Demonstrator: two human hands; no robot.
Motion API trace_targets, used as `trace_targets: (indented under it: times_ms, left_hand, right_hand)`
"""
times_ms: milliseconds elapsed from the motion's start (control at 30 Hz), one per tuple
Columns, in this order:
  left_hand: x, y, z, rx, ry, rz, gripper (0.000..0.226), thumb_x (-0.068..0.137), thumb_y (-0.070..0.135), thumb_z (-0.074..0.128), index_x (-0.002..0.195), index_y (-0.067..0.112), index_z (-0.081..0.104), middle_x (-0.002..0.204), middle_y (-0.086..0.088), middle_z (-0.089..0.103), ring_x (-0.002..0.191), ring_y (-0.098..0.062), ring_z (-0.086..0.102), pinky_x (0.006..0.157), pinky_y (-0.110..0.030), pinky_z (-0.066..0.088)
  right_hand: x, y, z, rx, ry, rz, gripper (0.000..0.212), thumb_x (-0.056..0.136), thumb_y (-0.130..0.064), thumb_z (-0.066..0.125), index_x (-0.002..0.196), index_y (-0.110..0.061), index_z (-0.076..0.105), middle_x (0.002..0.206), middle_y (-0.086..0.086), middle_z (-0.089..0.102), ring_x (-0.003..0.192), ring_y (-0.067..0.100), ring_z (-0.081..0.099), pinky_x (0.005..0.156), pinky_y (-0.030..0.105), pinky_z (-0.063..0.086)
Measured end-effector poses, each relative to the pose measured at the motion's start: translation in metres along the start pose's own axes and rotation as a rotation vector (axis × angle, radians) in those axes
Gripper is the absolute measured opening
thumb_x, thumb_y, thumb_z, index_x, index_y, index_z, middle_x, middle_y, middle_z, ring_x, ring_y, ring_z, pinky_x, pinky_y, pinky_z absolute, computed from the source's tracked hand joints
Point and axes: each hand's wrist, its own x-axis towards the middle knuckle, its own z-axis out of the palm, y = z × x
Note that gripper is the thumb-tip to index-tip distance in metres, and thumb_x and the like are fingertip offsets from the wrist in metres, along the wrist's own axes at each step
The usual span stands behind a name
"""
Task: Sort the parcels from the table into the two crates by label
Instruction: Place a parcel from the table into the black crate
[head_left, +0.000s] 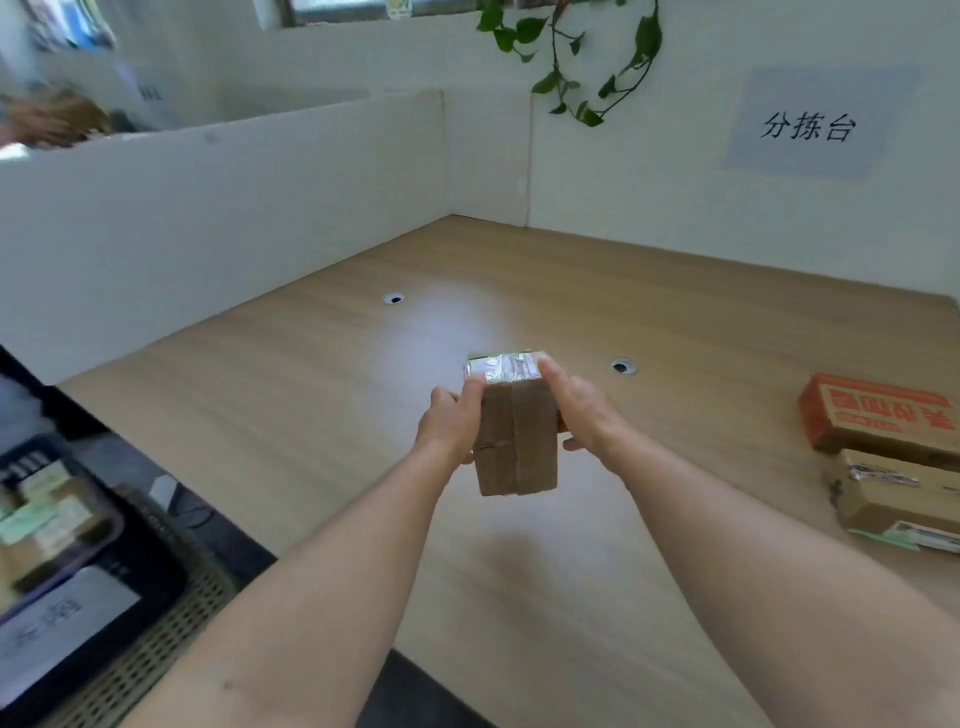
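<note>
A small brown cardboard parcel (517, 441), taped down its middle and shiny with tape at its far end, is held above the wooden table (311, 395). My left hand (452, 421) grips its left side. My right hand (576, 410) grips its right side, fingers reaching the taped far end. At the table's right edge lie two more parcels: an orange-red printed box (878, 415) and, nearer me, a brown box (898, 493) with a label at its near edge. A dark crate (104, 566) holding several labelled parcels stands low at the left, beside the table.
White partition walls (234, 218) close the table's left and far sides. A sign (810, 124) with printed characters hangs on the right wall, with a trailing plant (587, 57) above. Two cable holes (394, 299) (622, 367) sit in the tabletop. A woven basket (171, 639) lies under the crate.
</note>
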Motion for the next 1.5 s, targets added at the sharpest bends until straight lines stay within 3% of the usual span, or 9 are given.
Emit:
trace_targets:
  times_ms: [133, 233, 367, 467, 633, 867, 1000, 1333, 1500]
  left_hand:
    - [0.005, -0.016, -0.069, -0.036, 0.032, -0.042, 0.07, 0.067, 0.06, 0.041, 0.124, 0.019, 0.044, 0.117, -0.008, 0.06, 0.103, -0.027, 0.06, 0.087, -0.045, 0.053]
    - [0.006, -0.032, -0.115, -0.056, 0.0, -0.045, 0.076, 0.078, 0.047, 0.043, 0.149, 0.03, 0.022, 0.128, -0.01, 0.055, 0.109, -0.029, 0.057, 0.08, -0.04, 0.054]
    - [0.01, -0.059, -0.172, -0.076, 0.001, -0.027, 0.086, 0.071, 0.041, 0.04, 0.151, 0.041, 0.007, 0.15, 0.003, 0.038, 0.127, -0.029, 0.048, 0.1, -0.048, 0.046]
    - [0.011, -0.077, -0.212, -0.05, 0.028, -0.018, 0.075, 0.079, 0.034, 0.039, 0.151, 0.037, 0.017, 0.148, 0.0, 0.038, 0.126, -0.029, 0.046, 0.103, -0.05, 0.043]
    - [0.012, -0.11, -0.263, -0.082, 0.138, -0.019, 0.036, 0.093, 0.015, 0.041, 0.127, 0.026, 0.041, 0.118, -0.008, 0.05, 0.105, -0.029, 0.053, 0.089, -0.044, 0.053]
    - [0.003, -0.148, -0.309, -0.242, 0.287, -0.079, 0.027, 0.095, 0.043, 0.05, 0.109, 0.02, 0.05, 0.104, -0.003, 0.061, 0.095, -0.019, 0.059, 0.085, -0.04, 0.054]
    - [0.001, -0.168, -0.322, -0.158, 0.407, -0.114, 0.028, 0.095, 0.033, 0.058, 0.11, 0.021, 0.039, 0.118, -0.004, 0.061, 0.098, -0.016, 0.06, 0.059, -0.018, 0.043]
    - [0.048, -0.191, -0.385, -0.264, 0.569, -0.178, 0.077, 0.091, 0.002, 0.054, 0.152, 0.022, 0.012, 0.131, -0.005, 0.053, 0.1, -0.017, 0.057, 0.061, -0.02, 0.047]
    - [0.096, -0.194, -0.416, -0.393, 0.617, -0.254, 0.057, 0.09, 0.009, 0.059, 0.143, 0.015, 0.036, 0.126, -0.005, 0.06, 0.09, -0.014, 0.065, 0.069, -0.031, 0.057]
  right_hand:
    - [0.008, -0.033, 0.063, -0.066, 0.018, -0.046, 0.069, 0.075, -0.07, 0.036, 0.1, -0.012, 0.061, 0.1, 0.01, 0.065, 0.096, 0.03, 0.062, 0.089, 0.05, 0.05]
    - [0.016, -0.052, 0.108, -0.077, -0.01, -0.094, 0.04, 0.086, -0.047, 0.047, 0.096, -0.01, 0.057, 0.094, 0.009, 0.063, 0.094, 0.032, 0.062, 0.088, 0.052, 0.051]
    - [0.015, -0.074, 0.166, -0.066, -0.163, -0.117, 0.048, 0.092, -0.032, 0.046, 0.139, -0.029, 0.037, 0.112, 0.009, 0.06, 0.098, 0.03, 0.061, 0.089, 0.046, 0.052]
    - [0.011, -0.089, 0.208, -0.105, -0.268, -0.168, 0.055, 0.095, -0.022, 0.043, 0.145, -0.038, 0.028, 0.114, 0.008, 0.056, 0.102, 0.034, 0.061, 0.089, 0.045, 0.052]
    - [0.005, -0.105, 0.269, -0.096, -0.348, -0.193, 0.037, 0.091, -0.004, 0.041, 0.119, -0.026, 0.051, 0.096, 0.01, 0.055, 0.081, 0.025, 0.056, 0.084, 0.046, 0.052]
    - [-0.008, -0.119, 0.33, 0.138, -0.459, -0.126, 0.007, 0.098, -0.015, 0.047, 0.097, -0.017, 0.053, 0.113, 0.012, 0.059, 0.101, 0.023, 0.059, 0.078, 0.041, 0.058]
    - [-0.001, -0.116, 0.362, 0.099, -0.501, -0.14, 0.005, 0.094, -0.018, 0.058, 0.092, -0.018, 0.054, 0.101, 0.007, 0.063, 0.091, 0.019, 0.062, 0.085, 0.05, 0.055]
    - [0.054, -0.147, 0.442, 0.149, -0.686, -0.179, 0.029, 0.084, 0.006, 0.055, 0.097, -0.02, 0.055, 0.113, 0.008, 0.061, 0.097, 0.024, 0.066, 0.078, 0.044, 0.056]
    - [0.096, -0.175, 0.466, 0.199, -0.744, -0.194, 0.041, 0.082, 0.013, 0.051, 0.107, -0.019, 0.056, 0.108, 0.004, 0.055, 0.093, 0.017, 0.06, 0.072, 0.034, 0.054]
